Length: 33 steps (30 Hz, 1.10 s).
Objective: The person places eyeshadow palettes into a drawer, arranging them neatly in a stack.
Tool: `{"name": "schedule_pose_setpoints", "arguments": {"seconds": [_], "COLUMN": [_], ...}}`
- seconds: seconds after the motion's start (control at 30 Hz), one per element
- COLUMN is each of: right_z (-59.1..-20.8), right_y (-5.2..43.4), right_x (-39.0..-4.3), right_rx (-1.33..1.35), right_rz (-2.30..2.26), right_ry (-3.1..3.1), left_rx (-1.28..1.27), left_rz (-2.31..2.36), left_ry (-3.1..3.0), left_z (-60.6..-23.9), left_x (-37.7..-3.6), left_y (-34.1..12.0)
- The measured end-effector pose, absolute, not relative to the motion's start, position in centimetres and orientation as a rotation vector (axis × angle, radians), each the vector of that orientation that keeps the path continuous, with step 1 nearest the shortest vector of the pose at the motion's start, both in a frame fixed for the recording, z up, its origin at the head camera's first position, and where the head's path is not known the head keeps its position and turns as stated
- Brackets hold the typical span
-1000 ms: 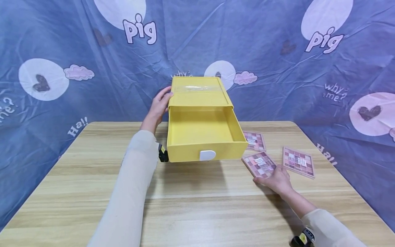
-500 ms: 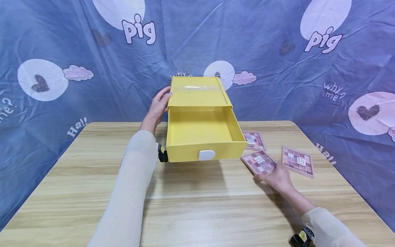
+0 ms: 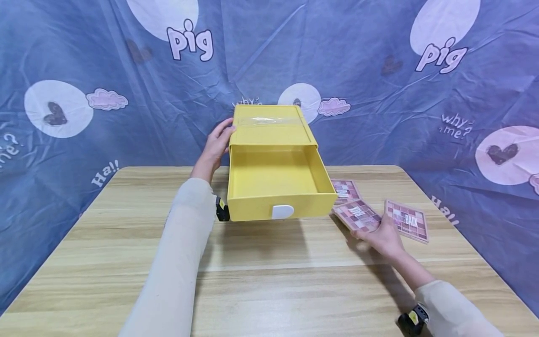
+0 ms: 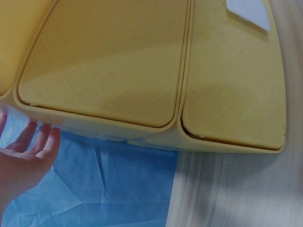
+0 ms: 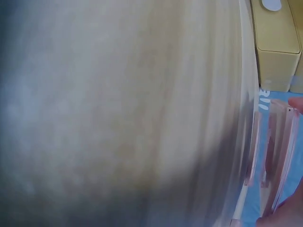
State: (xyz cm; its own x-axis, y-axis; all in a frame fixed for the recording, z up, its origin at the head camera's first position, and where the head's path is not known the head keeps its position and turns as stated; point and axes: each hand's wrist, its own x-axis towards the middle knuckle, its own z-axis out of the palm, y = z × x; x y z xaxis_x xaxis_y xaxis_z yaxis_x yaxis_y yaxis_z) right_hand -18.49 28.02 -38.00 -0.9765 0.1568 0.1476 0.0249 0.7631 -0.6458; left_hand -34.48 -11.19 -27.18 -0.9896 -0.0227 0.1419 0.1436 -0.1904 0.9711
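**Wooden surface, blue printed backdrop: status at yellow drawer box**

Wooden surface (image 3: 126,243) is carrying a yellow drawer box (image 3: 269,128) w/ its drawer (image 3: 278,187) standing pulled out, white tab at front. Left hand (image 3: 216,142) is resting flat against box's left side, fingers straight, gripping nothing. Right hand (image 3: 381,236) is pinching the near pink palette (image 3: 357,215) by its front edge, lifting that edge off the surface; palette is sitting just right of drawer front. Two more palettes are lying nearby: one behind (image 3: 346,191), one to the right (image 3: 407,221). Right wrist view is too blurred for detail.
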Motion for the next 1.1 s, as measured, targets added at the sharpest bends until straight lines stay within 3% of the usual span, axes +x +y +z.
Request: {"name": "schedule_pose_setpoints", "arguments": {"seconds": [1.1], "right_z": [-28.0], "right_y": [26.7], "right_x": [-20.7], "right_rx": [-0.044], "right_rz": [1.06], "right_ry": [-2.813], "left_rx": [-0.131], "left_rz": [-2.318], "left_ry": [-1.954], "left_z": [-27.2], "left_x": [-34.5], "left_y": [-11.2]}}
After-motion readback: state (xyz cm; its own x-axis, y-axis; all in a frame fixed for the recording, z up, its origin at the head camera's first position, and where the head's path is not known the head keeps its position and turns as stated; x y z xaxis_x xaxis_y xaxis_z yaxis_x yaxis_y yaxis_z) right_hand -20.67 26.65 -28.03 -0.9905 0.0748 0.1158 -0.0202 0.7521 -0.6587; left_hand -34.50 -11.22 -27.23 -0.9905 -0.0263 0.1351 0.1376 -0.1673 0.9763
